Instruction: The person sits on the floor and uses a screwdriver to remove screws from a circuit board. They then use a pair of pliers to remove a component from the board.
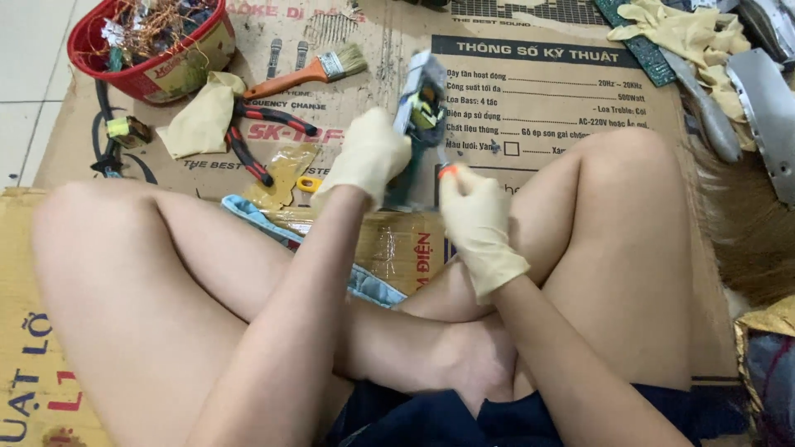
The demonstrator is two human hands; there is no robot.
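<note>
I sit cross-legged on flattened cardboard [530, 91]. My left hand [368, 157], in a cream rubber glove, grips a green circuit board [421, 99] with a yellow-taped coil on it and holds it upright in front of me. My right hand [474, 219], gloved the same way, holds a small tool with an orange handle [448, 170]. Its tip touches the lower edge of the board.
A red basket [149, 41] of copper wire scrap stands at the back left. Next to it lie a paintbrush [306, 73], red-handled pliers [261, 136], a cream glove [199, 116] and a small coil [128, 130]. More gloves [687, 37] and metal parts [766, 108] lie at the back right.
</note>
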